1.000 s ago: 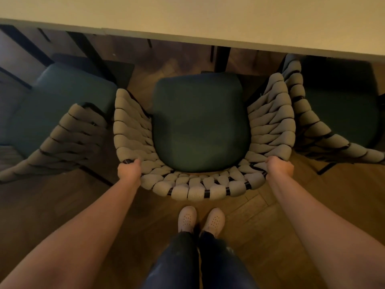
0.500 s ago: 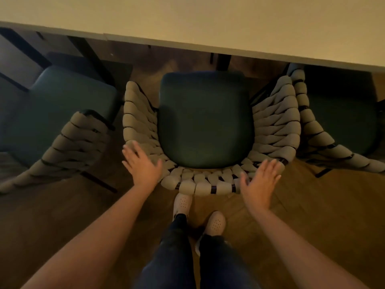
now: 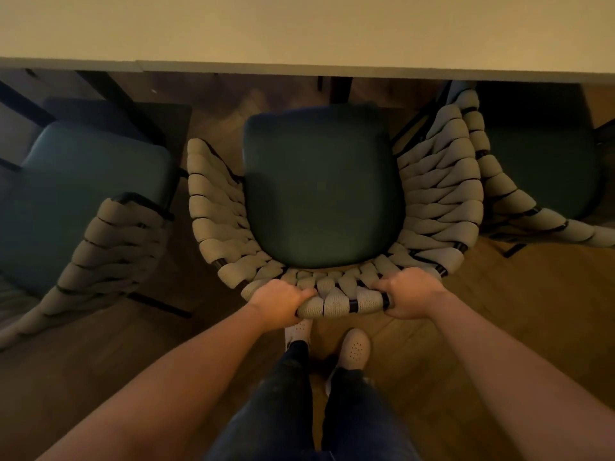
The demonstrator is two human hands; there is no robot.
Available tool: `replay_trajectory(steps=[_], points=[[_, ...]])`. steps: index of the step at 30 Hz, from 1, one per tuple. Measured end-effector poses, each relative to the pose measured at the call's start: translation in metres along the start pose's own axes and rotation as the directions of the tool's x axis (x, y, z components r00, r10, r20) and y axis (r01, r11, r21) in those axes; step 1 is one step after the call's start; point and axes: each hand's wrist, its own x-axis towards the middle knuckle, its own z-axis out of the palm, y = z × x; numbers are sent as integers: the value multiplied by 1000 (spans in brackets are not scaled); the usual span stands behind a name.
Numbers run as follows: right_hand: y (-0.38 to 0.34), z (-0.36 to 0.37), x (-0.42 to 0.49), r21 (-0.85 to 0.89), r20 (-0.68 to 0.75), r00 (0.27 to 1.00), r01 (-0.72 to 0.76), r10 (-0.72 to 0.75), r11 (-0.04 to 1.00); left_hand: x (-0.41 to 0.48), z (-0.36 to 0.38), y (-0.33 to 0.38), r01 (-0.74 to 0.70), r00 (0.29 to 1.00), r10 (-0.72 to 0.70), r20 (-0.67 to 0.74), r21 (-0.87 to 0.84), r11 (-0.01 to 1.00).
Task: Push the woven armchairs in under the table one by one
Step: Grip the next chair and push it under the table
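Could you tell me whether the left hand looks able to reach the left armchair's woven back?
Probably yes, once it lets go: the left hand grips the middle armchair's rim, and only open floor separates it from the left armchair close by.

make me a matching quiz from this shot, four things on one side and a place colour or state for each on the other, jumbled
Things:
1 left hand
2 seat cushion
3 table
4 right shoe

Matches:
a dark green
b on the wooden floor
c gripping the middle armchair by its woven back
d pale, spanning the top of the view

Pairs: 1-c, 2-a, 3-d, 4-b
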Motion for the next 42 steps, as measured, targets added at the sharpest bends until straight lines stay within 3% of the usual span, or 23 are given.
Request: replay_trajectory(steps=[17,29,36,42], points=[[1,-55,73,65,-118,986,-106,113,992,42,-72,-98,-73,997,72,22,40,997],[13,-69,96,56,-144,987,-69,77,996,58,-84,-128,-107,994,104,29,122,987],[11,-73,92,56,-169,982,-71,79,996,56,-77,-119,12,1000,-8,-30,150,989],[10,-74,89,127,-128,985,-98,114,987,37,-60,-100,202,969,-168,-182,190,961]])
